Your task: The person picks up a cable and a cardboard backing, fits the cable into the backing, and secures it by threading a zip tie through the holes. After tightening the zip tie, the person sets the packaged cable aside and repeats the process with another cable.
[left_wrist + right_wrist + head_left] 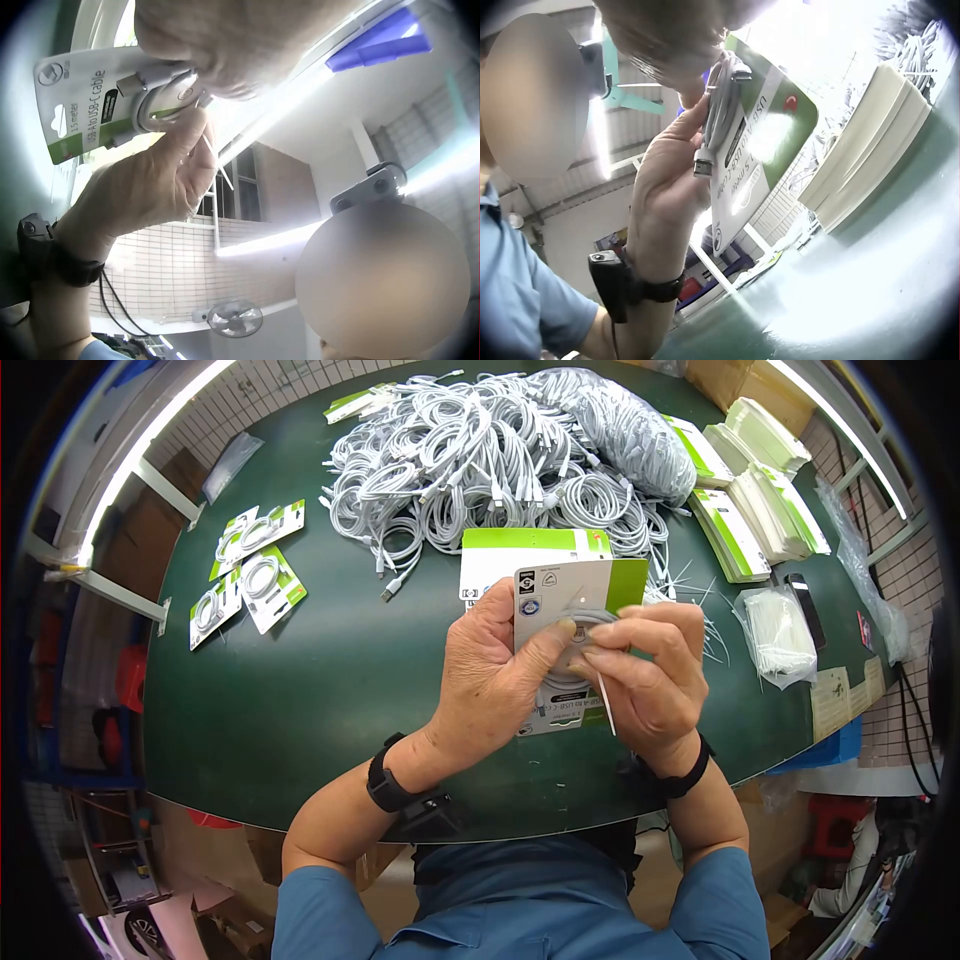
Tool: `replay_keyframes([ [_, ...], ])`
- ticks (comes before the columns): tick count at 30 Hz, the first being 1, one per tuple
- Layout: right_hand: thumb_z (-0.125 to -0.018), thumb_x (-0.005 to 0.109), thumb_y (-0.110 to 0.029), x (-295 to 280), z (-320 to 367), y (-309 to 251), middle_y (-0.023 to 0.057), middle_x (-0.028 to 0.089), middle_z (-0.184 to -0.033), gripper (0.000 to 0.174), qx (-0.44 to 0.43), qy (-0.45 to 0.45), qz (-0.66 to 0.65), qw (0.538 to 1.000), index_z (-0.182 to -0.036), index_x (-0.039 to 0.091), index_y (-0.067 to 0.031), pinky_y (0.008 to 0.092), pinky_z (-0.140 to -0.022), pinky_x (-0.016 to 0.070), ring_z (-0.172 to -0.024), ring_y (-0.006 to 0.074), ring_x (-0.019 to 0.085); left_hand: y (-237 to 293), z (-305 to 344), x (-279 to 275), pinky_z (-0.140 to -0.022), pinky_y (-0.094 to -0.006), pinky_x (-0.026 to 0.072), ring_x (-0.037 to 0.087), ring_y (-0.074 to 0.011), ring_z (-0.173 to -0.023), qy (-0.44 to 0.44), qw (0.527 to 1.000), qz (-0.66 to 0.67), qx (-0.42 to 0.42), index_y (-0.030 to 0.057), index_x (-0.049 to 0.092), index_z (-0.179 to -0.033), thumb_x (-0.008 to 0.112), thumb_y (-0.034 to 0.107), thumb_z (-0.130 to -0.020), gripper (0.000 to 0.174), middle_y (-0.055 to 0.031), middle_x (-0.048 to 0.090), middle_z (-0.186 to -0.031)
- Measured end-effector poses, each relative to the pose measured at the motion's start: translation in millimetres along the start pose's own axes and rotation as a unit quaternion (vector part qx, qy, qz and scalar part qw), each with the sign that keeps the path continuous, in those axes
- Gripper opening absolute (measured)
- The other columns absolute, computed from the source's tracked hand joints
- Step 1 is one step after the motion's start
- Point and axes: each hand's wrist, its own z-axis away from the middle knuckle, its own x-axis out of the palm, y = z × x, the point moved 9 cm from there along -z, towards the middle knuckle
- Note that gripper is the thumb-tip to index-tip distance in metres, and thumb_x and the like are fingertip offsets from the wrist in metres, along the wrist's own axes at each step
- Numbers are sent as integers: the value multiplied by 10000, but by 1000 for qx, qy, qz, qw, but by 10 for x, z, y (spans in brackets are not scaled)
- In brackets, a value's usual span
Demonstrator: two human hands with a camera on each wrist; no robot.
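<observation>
My left hand (485, 670) holds a white and green packaging card (555, 585) upright over the table, its thumb pressing on a coiled white USB cable (562, 681) against the card. From the other side my right hand (660, 670) pinches a thin white tie (608, 708) at the coil, and its end sticks out downward. In the right wrist view the metal USB plug (703, 166) hangs at the card's printed side. The left wrist view shows the card's hanging hole (58, 120). Fingers hide part of the coil.
Behind the hands lie more cards (535, 540) and a large pile of white cables (450, 455), some in a plastic bag (640, 435). Several carded cables (262, 585) lie left. At right are card stacks (730, 535), a bag of white ties (778, 635) and a phone (806, 610).
</observation>
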Motion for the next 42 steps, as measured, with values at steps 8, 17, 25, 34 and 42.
replay_keyframes([
  [8, -691, 956, -88, 26, 46, -64, -1, 764, -1033, 333, 2, -16, -32, 999, -973, 783, -120, 328, -703, 513, -834, 194, 674, 46, 18, -43, -990, -331, 587, 719, -162, -1123, -3, 1000, 2, 11, -56, 620, -1364, 640, -38, -1046, 320, -143, 753, -1255],
  [17, -714, 955, -68, 29, 44, -57, 49, 777, -1046, 381, -5, -18, -52, 998, -1043, 767, -104, 338, -674, 558, -813, 213, 709, 45, 9, -55, -979, -332, 593, 726, -160, -1105, 5, 1000, -1, 10, -62, 630, -1354, 649, -41, -1034, 321, -147, 761, -1232],
  [25, -704, 951, -34, 46, 75, -16, 79, 779, -1048, 415, 0, -14, -65, 998, -1074, 771, -88, 340, -678, 578, -818, 229, 713, -8, 12, -79, -957, -323, 599, 733, -152, -1075, 16, 1000, -4, -12, -64, 644, -1335, 650, -34, -1030, 307, -145, 772, -1207],
  [34, -773, 903, 55, 21, 50, 61, 112, 784, -975, 362, 33, 2, -106, 994, -1075, 725, -39, 337, -684, 590, -787, 250, 745, -52, 19, -53, -932, -308, 602, 726, -139, -1053, 15, 999, -40, -20, -63, 649, -1303, 681, -11, -1021, 288, -127, 775, -1172],
  [42, -864, 838, 77, -6, 14, 285, 149, 776, -947, 238, 73, 27, -101, 992, -1041, 694, 9, 354, -709, 596, -823, 261, 753, -176, 70, -12, -886, -314, 615, 730, -138, -1019, -2, 997, -70, -37, -52, 654, -1294, 681, 15, -1027, 277, -117, 776, -1144],
])
